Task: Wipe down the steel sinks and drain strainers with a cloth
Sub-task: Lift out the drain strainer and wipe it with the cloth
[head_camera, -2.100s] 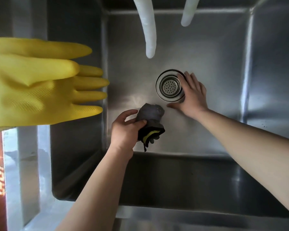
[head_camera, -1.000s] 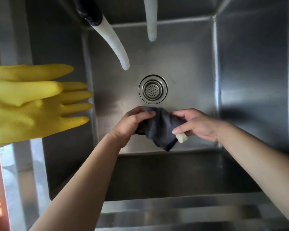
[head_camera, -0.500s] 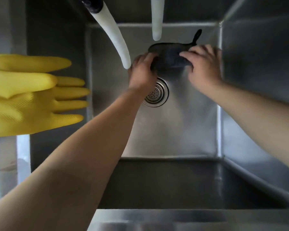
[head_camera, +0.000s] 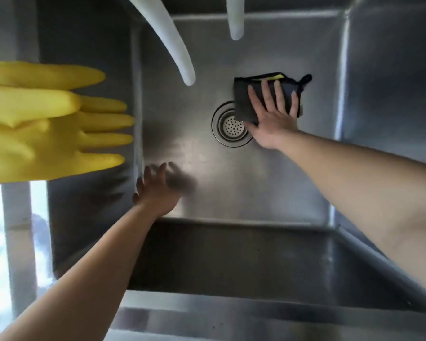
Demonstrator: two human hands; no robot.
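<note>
dark folded cloth (head_camera: pixel 266 94) (yellow edge), flat under r hand (head_camera: pixel 272 119), beside strainer (head_camera: pixel 231 127)

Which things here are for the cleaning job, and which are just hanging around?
For the job:
- dark folded cloth with a yellow edge, under the flat right hand
- round perforated steel drain strainer
- steel sink
- empty left hand

Just hanging around:
- yellow rubber gloves
- two white hoses
</note>
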